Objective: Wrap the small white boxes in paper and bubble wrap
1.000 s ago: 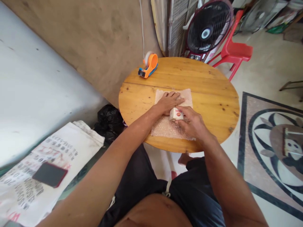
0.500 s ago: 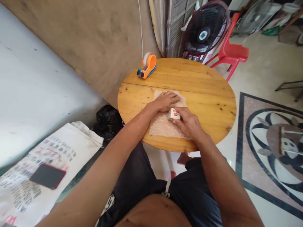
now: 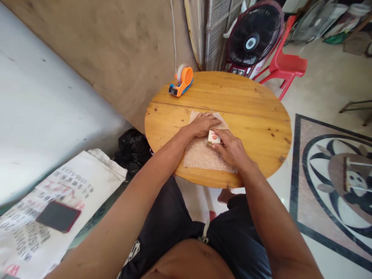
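Note:
A sheet of bubble wrap (image 3: 205,157) lies flat on the round wooden table (image 3: 261,112). My left hand (image 3: 204,124) rests on its far part, fingers stretched out and palm down. Between the thumb and fingers of my right hand (image 3: 229,145) is a small white box (image 3: 214,137) with a red mark on top. The box is over the middle of the sheet, just right of my left hand. Whether its underside touches the wrap I cannot tell.
An orange tape dispenser (image 3: 183,80) with a roll of tape stands at the table's far left. Behind the table are a fan (image 3: 252,37) and a red chair (image 3: 290,64). A phone (image 3: 59,215) lies on white printed sacks (image 3: 87,174) at my left, near a black bag (image 3: 132,149).
My right hand has shifted the small box slightly up, away from me. My left hand stays on the bubble wrap. The view has moved a little.

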`<state>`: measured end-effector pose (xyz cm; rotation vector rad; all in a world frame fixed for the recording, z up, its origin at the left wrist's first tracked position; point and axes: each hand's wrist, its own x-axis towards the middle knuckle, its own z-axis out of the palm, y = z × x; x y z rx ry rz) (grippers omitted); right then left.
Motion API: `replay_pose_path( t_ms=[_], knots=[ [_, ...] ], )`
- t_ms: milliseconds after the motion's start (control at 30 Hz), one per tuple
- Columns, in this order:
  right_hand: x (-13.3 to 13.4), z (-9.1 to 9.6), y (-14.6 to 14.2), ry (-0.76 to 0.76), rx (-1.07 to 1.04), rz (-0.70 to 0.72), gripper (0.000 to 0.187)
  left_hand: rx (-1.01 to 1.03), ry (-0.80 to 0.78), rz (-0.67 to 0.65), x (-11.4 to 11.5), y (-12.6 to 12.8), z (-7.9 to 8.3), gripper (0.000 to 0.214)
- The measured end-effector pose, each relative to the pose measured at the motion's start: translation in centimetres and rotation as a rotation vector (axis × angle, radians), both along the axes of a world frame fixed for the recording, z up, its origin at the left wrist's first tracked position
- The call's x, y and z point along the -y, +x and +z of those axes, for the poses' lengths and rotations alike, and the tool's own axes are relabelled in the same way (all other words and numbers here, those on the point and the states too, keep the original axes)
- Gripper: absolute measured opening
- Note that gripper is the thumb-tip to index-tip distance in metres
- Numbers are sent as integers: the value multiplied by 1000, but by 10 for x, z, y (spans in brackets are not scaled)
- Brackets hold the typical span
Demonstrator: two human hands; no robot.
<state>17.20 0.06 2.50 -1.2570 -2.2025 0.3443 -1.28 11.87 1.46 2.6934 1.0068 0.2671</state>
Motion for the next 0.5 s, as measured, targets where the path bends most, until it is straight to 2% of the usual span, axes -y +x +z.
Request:
replay_pose_path(
  t_ms=[267,500],
  knots=[
    [-5,-1,-1,-14,-118,38,52,34,-10,-13,0,-2,2,50],
    [-8,-5,0,10,-77,39,54,52,-32,-54,-9,-3,-1,49]
  ],
)
